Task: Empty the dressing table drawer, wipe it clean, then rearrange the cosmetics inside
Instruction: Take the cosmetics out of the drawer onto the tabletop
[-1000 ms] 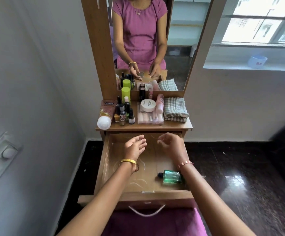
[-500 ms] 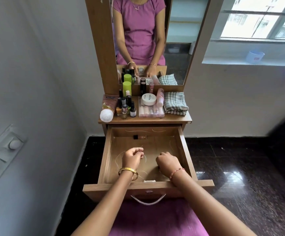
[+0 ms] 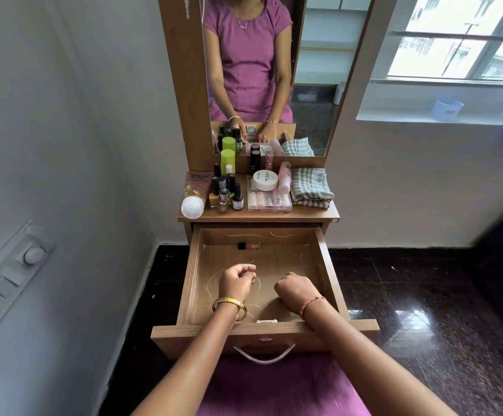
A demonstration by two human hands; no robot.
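Nearest is the drawer (image 3: 263,328), pulled out wide, with its wire handle (image 3: 264,355) hanging on the front. Both hands reach down into it. The left hand (image 3: 236,282) has its fingers curled, thumb and fingertips pressed together near the front left; whether they pinch anything is too small to tell. The right hand (image 3: 293,289) is a loose fist, knuckles down near the drawer floor toward the front right, and its palm side is hidden, so I cannot tell if it holds anything. The hands are near each other but not touching. At the back wall of the drawer lies a small tube (image 3: 249,245) on its side, well apart from both hands.

Beyond, on the tabletop (image 3: 259,216), a pink tube (image 3: 195,193) lies at the left, with a cluster of nail polish bottles (image 3: 224,193) just beside it and a green can (image 3: 227,160) behind. In the middle a white jar (image 3: 265,180) sits on a clear case (image 3: 269,202). A folded checked cloth (image 3: 310,186) lies at the right. The mirror (image 3: 313,85) stands behind them.
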